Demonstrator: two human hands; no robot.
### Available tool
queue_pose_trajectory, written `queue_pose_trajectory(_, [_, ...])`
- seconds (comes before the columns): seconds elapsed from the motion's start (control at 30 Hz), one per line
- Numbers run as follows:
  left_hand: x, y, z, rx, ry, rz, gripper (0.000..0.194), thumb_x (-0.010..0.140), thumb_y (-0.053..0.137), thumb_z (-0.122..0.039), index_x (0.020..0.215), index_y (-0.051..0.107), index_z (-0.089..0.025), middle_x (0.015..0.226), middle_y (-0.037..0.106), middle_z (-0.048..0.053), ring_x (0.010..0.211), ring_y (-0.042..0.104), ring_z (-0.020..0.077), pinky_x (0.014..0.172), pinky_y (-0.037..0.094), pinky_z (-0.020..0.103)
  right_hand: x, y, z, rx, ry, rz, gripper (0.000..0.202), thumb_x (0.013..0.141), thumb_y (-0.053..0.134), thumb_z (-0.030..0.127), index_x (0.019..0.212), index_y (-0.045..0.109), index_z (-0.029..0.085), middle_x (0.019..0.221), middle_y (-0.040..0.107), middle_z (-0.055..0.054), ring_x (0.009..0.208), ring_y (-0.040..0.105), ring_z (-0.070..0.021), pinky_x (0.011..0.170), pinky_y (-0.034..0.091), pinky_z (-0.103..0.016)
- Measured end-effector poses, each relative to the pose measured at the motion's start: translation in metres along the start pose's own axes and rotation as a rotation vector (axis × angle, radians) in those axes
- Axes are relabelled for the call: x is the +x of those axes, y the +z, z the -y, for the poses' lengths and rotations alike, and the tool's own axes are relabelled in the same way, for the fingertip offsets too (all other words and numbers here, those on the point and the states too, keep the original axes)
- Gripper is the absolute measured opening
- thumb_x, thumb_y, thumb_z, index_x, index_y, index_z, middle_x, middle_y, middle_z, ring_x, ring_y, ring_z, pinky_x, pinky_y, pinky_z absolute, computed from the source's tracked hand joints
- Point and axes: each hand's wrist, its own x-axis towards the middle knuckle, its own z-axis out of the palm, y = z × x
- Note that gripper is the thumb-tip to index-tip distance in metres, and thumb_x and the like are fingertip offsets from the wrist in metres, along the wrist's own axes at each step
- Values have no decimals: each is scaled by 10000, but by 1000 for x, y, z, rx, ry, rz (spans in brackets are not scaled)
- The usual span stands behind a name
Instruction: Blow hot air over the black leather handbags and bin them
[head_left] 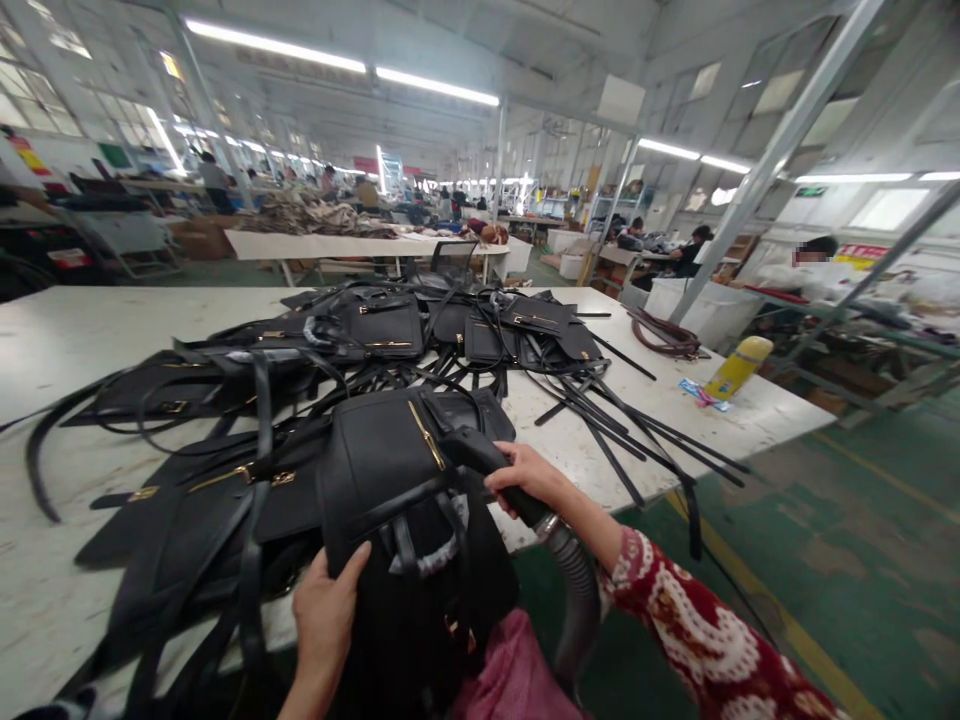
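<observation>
A black leather backpack (375, 450) with a gold zipper leans at the table's near edge, its straps and a wrapped handle facing me. My left hand (328, 600) grips its left side, thumb on the front and fingers partly hidden. In my right hand (529, 480) is the black handle of a vacuum hose (574, 570). The nozzle (472, 450) is against the bag or just above it, near the gold zipper; I cannot tell which. From the handle, the ribbed grey hose runs down past the table edge.
More black backpacks (382, 325) with loose straps (622, 420) cover much of the white table (45, 330). On the right are a yellow bottle (739, 368) and coiled brown straps (660, 333). Behind stands another table (300, 242) piled with material. Several people work farther off.
</observation>
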Motion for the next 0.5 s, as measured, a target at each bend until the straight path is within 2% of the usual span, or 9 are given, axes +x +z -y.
queue_pose_trajectory(0.13, [4,-1,3,-2,-11,3,546,569,657,-494,983,615,-141,797,683,57,731,627,228,650,502,325,-34,-37,-16,-29,72,-71,340,600,612,244,909,493,161,534,537,37,390,514,-128,337,429,-205])
queue_pose_trajectory(0.23, [5,0,3,41,-31,9,530,557,661,-504,957,620,-158,791,684,53,743,628,240,643,497,324,-54,-56,-27,-38,117,-103,328,612,595,267,898,476,162,547,539,33,392,505,-117,349,437,-207])
queue_pose_trajectory(0.37, [4,0,1,119,-16,14,503,575,637,-522,927,618,-163,773,683,54,741,628,250,639,489,327,-60,-58,-36,-51,213,-30,422,571,628,248,959,489,159,534,559,21,385,524,-140,346,441,-220])
queue_pose_trajectory(0.5, [5,0,3,155,0,23,500,576,637,-516,928,614,-162,788,685,62,758,627,266,648,486,337,-39,-46,-44,-54,239,-10,442,547,641,237,956,492,169,538,574,12,389,539,-158,330,417,-209])
